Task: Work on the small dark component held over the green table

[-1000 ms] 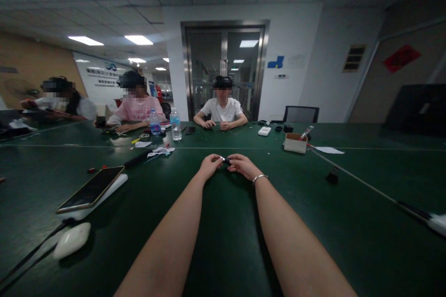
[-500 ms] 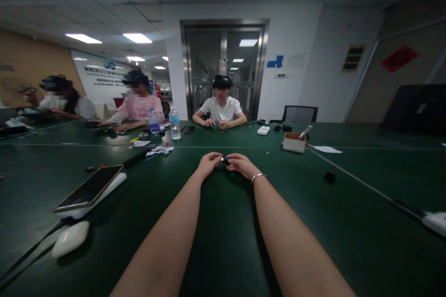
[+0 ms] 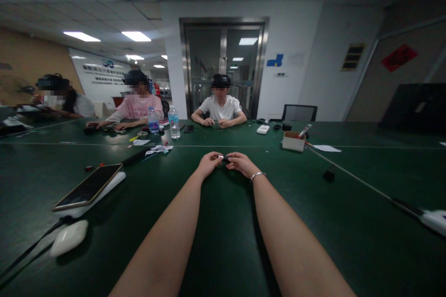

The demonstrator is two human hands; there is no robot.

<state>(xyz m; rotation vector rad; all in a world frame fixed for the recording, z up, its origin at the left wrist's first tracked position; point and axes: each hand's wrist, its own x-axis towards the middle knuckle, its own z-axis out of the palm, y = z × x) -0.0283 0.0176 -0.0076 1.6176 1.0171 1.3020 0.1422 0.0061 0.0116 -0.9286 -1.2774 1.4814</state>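
Note:
Both arms reach forward over the dark green table. Between the fingertips of my two hands is a small black piece with a silver end (image 3: pixel 224 158), which looks like a USB stick, though it is too small to be sure. The fingers of my left hand (image 3: pixel 209 164) are closed at its silver end. At the black end, thumb and fingers of my right hand (image 3: pixel 241 163) pinch it. A silver bracelet (image 3: pixel 258 175) circles the right wrist. Fingers cover part of the piece.
A phone (image 3: pixel 91 186) rests on a white block at left, beside a white rounded case (image 3: pixel 69 238) and a cable. Ahead are water bottles (image 3: pixel 174 122), paper scraps (image 3: pixel 159 149) and a small box (image 3: pixel 293 141). A black clip-like object (image 3: pixel 329 174) lies right. Several people sit across the table.
The silver end of the small piece has tilted slightly and shows differently between the fingers. Both hands stay in nearly the same place; the view has shifted very slightly.

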